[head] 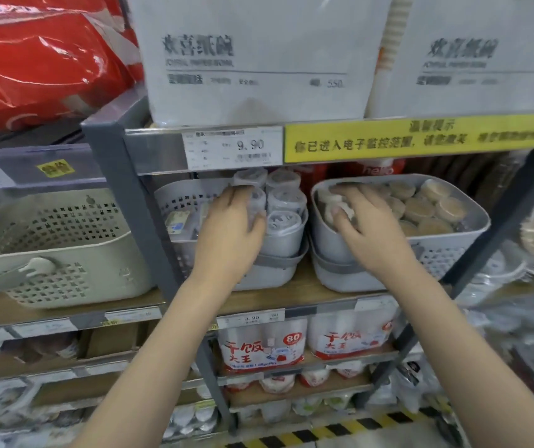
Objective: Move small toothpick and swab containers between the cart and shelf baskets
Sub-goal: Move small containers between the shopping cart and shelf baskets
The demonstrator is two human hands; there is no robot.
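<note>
Two grey baskets stand side by side on the middle shelf. The left basket [188,202] holds clear round swab containers [286,197] stacked in rows. My left hand [230,231] reaches into it, fingers wrapped around one clear swab container [256,202]. The right basket [459,234] is filled with round toothpick containers [420,206], tan tops up. My right hand [365,224] is at that basket's left end, fingers closed around a small round container [333,202] at the rim. No cart is in view.
A beige perforated basket [52,247] sits on the shelf to the left. The upper shelf edge with a price tag [233,147] and yellow notice [417,139] hangs just above the baskets. Packaged cups [262,347] fill lower shelves. A grey upright post [123,195] stands left of my left hand.
</note>
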